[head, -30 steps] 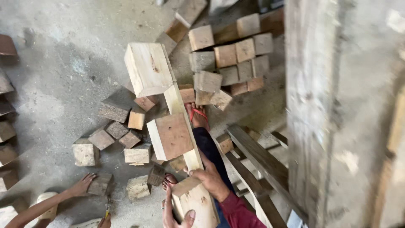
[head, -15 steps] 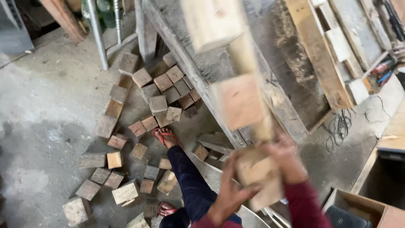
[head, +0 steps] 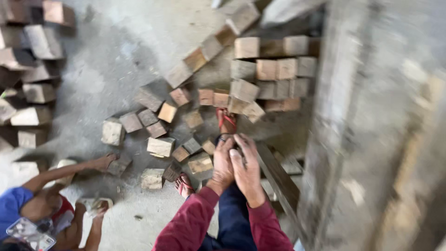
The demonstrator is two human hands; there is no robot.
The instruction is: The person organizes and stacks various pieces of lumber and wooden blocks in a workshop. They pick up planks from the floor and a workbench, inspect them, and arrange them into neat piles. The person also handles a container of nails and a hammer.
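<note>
A: Two hands, pressed side by side above the knees — left hand (head: 223,162), right hand (head: 246,169). Fingers flat and stretched out, nothing held in either.

B: Nearest thing to them?

A: Pale wood block (head: 200,163), lying on the concrete floor (head: 93,69) just left of the left hand, by the sandalled foot (head: 185,185). More blocks scattered around it; a neater stack of blocks (head: 274,69) further up.

B: How would it handle?

A: My guess: stiff, solid, fairly heavy, rough-sawn, so not slippery, though splintery. Take it across two opposite flat faces.

B: Anyone else?

A: Another person's hand (head: 104,161) at lower left, touching a darker block (head: 120,165). Right side blurred; long timber beam (head: 278,174), I think.
</note>
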